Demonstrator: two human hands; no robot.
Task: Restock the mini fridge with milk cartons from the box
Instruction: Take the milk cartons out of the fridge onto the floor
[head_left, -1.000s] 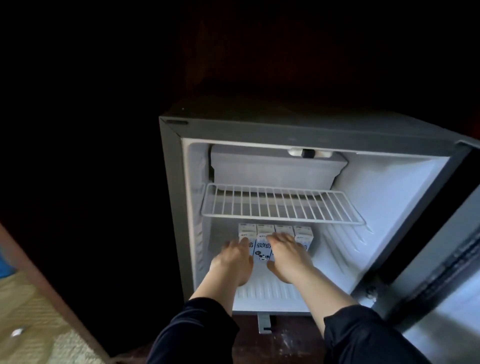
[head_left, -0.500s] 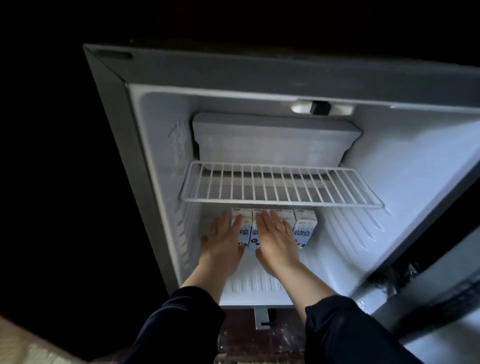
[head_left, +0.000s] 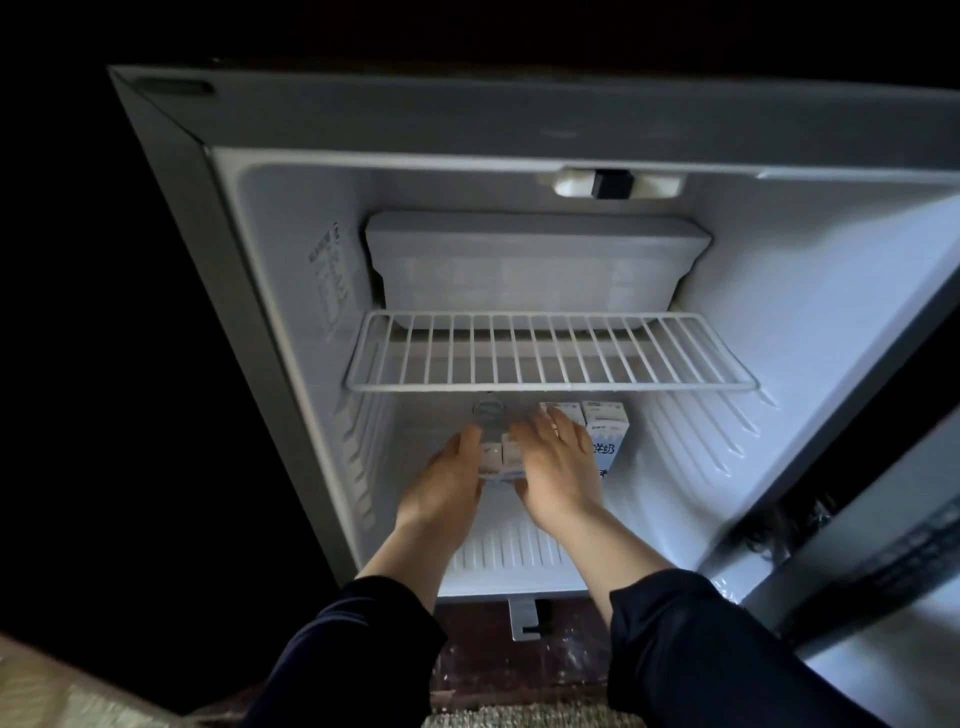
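Now, both hands are held inside the open fridge (head_left: 291, 312), below the wire shelf (head_left: 550, 353). The left cartons (head_left: 501, 456), a pair side by side, are pressed between them, on or just above the fridge floor; which of the two cannot be told. The left hand (head_left: 447, 486) is laid flat against the pair's left side, its fingers (head_left: 470, 441) straight and unclenched. The right hand (head_left: 558, 470) is set against the pair's right side, its fingers (head_left: 561, 426) extended and spread, their tips lying over the right cartons (head_left: 608, 431), which stand upright just beside, nearer the back wall. Nothing is gripped by curled fingers; the pair is clamped by flat pressure alone. The box is not seen.

The cartons are judged to be small and light. They look stiff at the edges and corners but yielding on the broad faces, so a hard squeeze could dent them. The coated card is probably smooth, and a pair held only by side pressure may slip or hinge apart at the seam. Hold is best taken low on the outer side faces, with the thumbs brought across the front. The pair is better slid along the floor than lifted, since little clearance is seen under the shelf. With four cartons counted inside, the restock is judged to be at an early stage.
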